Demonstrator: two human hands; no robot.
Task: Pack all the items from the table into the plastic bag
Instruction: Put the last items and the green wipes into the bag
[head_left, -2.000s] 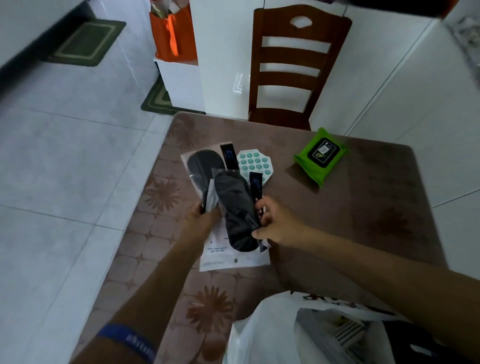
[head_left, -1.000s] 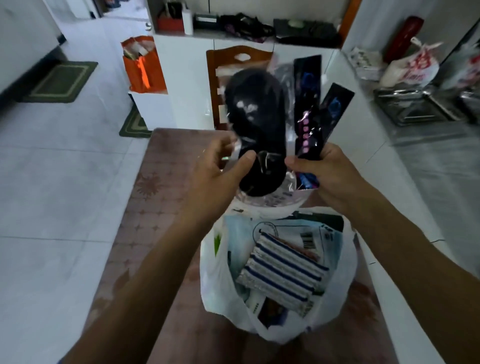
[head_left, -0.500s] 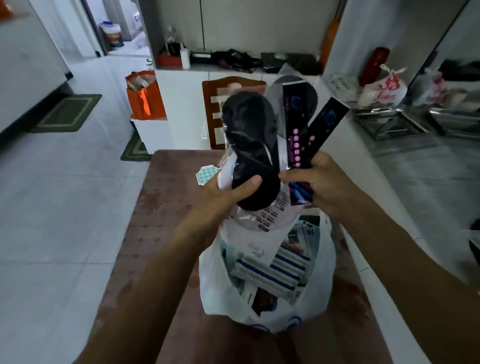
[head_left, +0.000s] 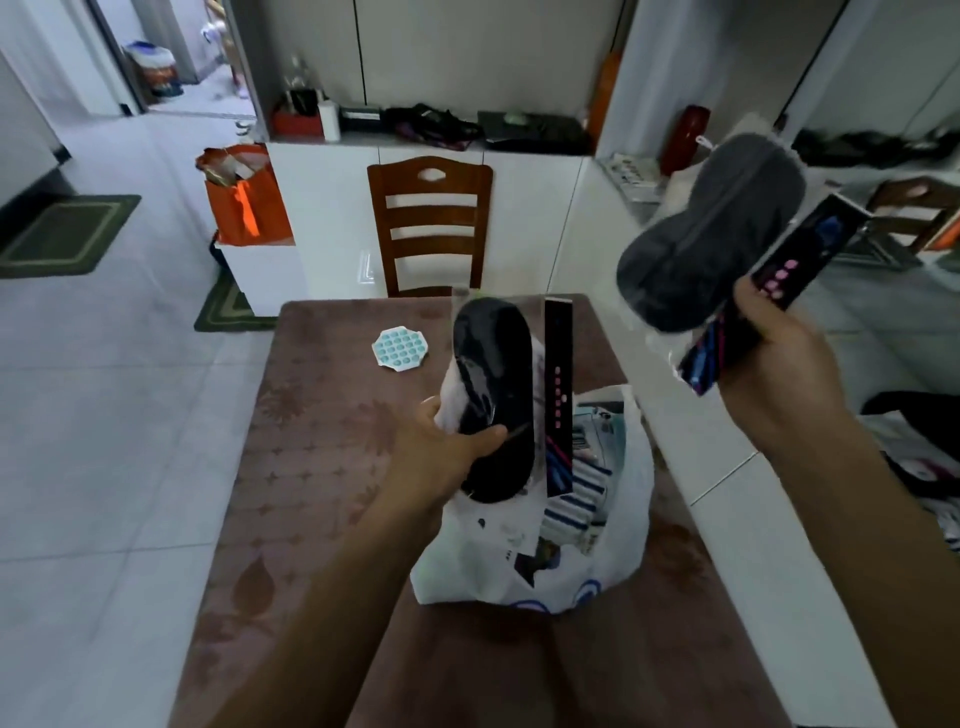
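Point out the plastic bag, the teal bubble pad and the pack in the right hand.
plastic bag (head_left: 470, 569): head view, white front wall.
teal bubble pad (head_left: 400, 349): head view, centre.
right-hand pack (head_left: 701, 249): head view, dark oval.

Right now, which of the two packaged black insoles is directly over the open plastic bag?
The insole pack gripped by the left hand: it stands upright over the plastic bag. The other pack, in the right hand, is raised off to the right.

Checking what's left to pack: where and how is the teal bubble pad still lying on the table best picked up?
The teal bubble pad lies flat on the table, apart from the plastic bag, so there is probably nothing to wrap the fingers round. Come from above and pinch its thin white rim at the near edge, which faces the person, then lift. Both hands are occupied now, so one must first drop its packet.
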